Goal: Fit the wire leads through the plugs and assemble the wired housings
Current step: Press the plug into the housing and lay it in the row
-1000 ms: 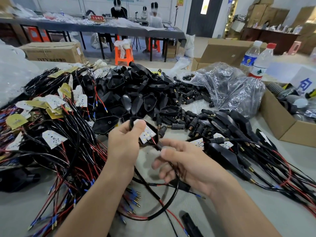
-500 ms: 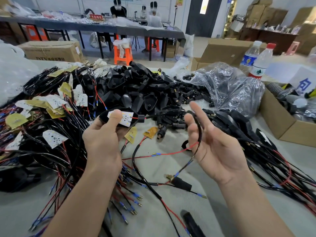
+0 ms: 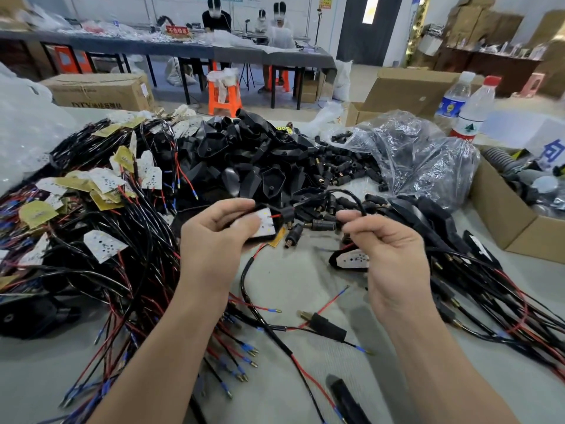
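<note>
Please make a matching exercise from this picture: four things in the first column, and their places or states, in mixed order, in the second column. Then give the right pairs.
Column one
1. housing with white board
2. black cable
3. loose plug
4. red-capped bottle

Column two
A. lying on the table, in no hand
B. standing at the far right, beside the blue-labelled bottle
C. gripped by the left hand
D. held in the curled fingers of the right hand

Pairs: 1-C, 2-D, 3-A, 4-B

The right hand (image 3: 394, 252) has closed its grip on the black wire (image 3: 351, 193).
</note>
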Available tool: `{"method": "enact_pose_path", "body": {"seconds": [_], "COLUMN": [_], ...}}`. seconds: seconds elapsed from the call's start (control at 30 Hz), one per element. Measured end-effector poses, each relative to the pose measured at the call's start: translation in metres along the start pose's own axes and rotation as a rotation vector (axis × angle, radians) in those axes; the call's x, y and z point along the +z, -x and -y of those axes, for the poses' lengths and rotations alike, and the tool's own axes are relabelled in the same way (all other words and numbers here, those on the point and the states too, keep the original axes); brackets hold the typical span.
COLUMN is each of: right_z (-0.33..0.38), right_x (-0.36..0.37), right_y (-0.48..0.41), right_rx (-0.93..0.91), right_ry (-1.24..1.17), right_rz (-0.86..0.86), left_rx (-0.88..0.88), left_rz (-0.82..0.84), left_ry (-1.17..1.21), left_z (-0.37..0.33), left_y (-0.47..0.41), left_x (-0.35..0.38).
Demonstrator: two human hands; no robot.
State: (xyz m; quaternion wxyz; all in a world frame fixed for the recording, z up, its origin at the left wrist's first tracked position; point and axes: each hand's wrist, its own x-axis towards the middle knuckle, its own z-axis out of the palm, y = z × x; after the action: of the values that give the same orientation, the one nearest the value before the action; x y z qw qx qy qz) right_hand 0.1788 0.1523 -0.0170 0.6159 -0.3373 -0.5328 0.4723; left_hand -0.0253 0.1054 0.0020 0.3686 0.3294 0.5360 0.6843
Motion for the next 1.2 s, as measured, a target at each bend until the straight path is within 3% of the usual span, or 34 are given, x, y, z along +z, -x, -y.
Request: {"method": "enact_pose_path", "body": {"seconds": [0.17,0.3,0.4,0.63,0.83,1.0,1.13,1.2], "right_z": [-0.008,-0.012,-0.011,-0.013,-0.003,0.005,0.0,-0.004], "right_x": [-0.014,-0.019,-0.013,-0.001,0.005,0.014,0.023,0.026], "right_y": [-0.006,-0.003,-0.003,0.0,0.001,0.009,0.014,0.015], "right_rx": [-0.117,-0.182,-0.237,-0.292,-0.115,0.135,0.301,0.338], "right_ry": [0.216,0.439,0.435,0.445,0.168,-0.236,-0.238,-0.139], "right_rz": [-0.233,-0.316,-0.268,-0.028,0.08,0.121,0.206,0.128], "left_rx": [0.076,-0.019,-0.167,-0.238,-0.247,-0.214,-0.202,-0.199], "left_rz": [0.165,0.324,0.575,0.778,0.855,0.634,0.518,0.514], "left_ry": [-0.254,-0.454,-0.501,-0.708,-0.695,-0.445,-0.35,-0.39], "left_z": [0.002,-0.001,-0.006,0.001,0.009,0.013,0.013,0.016], "left_y": [0.001,0.001,0.006,0.007,0.007,-0.001,0.0,0.001], "left_x": [-0.004,-0.006,-0.005,0.001,-0.002,-0.002,-0.001,0.001]}}
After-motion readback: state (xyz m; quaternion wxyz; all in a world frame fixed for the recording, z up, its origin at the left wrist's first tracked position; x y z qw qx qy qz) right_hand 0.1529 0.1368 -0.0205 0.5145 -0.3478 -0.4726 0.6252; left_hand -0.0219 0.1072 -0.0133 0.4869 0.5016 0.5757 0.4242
